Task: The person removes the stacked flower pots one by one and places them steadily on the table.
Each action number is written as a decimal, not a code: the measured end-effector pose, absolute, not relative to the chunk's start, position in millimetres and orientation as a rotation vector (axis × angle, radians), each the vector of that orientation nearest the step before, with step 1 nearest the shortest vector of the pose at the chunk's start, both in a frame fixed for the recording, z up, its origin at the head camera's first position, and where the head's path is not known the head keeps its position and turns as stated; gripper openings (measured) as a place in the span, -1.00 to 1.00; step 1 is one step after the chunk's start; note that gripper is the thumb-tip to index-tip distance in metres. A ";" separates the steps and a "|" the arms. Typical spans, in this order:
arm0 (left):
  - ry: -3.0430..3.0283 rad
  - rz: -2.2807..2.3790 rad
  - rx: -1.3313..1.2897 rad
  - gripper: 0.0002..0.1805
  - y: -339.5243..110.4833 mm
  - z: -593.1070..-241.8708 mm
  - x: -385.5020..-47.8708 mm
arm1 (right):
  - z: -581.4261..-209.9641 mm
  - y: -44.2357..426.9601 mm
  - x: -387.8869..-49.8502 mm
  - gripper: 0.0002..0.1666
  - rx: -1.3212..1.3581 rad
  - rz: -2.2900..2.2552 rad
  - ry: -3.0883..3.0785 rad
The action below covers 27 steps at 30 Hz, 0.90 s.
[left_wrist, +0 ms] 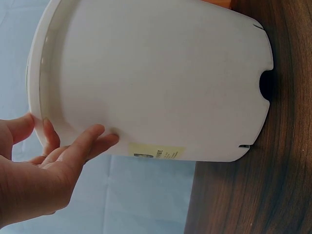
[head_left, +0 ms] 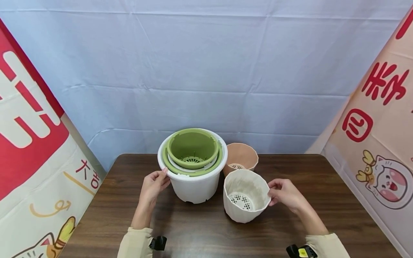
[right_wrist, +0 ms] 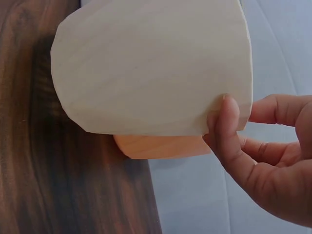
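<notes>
A large white flowerpot [head_left: 193,188] stands near the middle of the table with green and white pots nested inside it; the topmost is a green pot [head_left: 193,145] with a slotted bottom. My left hand [head_left: 154,184] pinches the white pot's rim at its left side, thumb on the rim and fingers beneath, as the left wrist view shows. My right hand [head_left: 285,195] pinches the right rim of a cream faceted flowerpot [head_left: 240,213], which has a perforated bottom. Behind that one is an orange-brown flowerpot [head_left: 242,156], partly hidden by it.
The dark wooden table [head_left: 322,200] ends at a pale blue cloth backdrop [head_left: 206,71]. Printed banners hang at the left [head_left: 29,107] and right. A yellowish label [left_wrist: 158,151] is stuck on the white pot's side.
</notes>
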<state>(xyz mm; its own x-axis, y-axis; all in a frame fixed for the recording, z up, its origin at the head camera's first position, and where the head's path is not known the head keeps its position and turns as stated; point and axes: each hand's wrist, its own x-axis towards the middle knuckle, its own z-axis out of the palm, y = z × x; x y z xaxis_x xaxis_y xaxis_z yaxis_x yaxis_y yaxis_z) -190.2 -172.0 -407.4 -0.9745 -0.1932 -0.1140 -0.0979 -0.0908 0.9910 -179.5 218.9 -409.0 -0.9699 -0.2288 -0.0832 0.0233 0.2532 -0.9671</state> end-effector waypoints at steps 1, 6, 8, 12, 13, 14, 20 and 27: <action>-2.071 -2.249 0.332 -0.65 -171.9 -407.4 -190.3 | -409.9 218.1 -179.3 -0.66 -0.193 -1.791 2.314; -2.062 -2.254 0.325 -0.65 -172.0 -408.1 -190.4 | -413.6 215.3 -179.3 -0.68 -0.196 -1.778 2.326; -2.063 -2.254 0.322 -0.64 -172.2 -408.5 -190.4 | -415.6 214.9 -180.1 -0.69 -0.196 -1.775 2.328; -2.064 -2.250 0.321 -0.66 -172.5 -409.4 -190.9 | -418.5 214.1 -181.4 -0.69 -0.176 -1.767 2.332; -2.062 -2.250 0.324 -0.67 -172.5 -409.9 -191.4 | -418.7 213.8 -181.6 -0.69 -0.173 -1.763 2.333; -2.060 -2.249 0.325 -0.67 -172.6 -410.4 -191.9 | -419.0 213.5 -181.7 -0.69 -0.163 -1.761 2.336; -2.057 -2.253 0.323 -0.67 -172.9 -411.7 -192.7 | -425.2 214.8 -184.4 -0.68 -0.180 -1.783 2.331; -2.056 -2.258 0.326 -0.66 -173.5 -411.8 -192.9 | -434.5 217.8 -189.3 -0.70 -0.243 -1.823 2.300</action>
<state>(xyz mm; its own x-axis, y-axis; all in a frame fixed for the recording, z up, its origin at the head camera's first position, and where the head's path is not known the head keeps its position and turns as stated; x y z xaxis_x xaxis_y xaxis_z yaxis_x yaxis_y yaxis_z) -192.9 -173.5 -411.8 -0.9750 -0.1935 -0.1091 -0.0905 -0.1024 0.9906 -189.3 217.8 -434.5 -0.9673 -0.2485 -0.0511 -0.0070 0.2275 -0.9738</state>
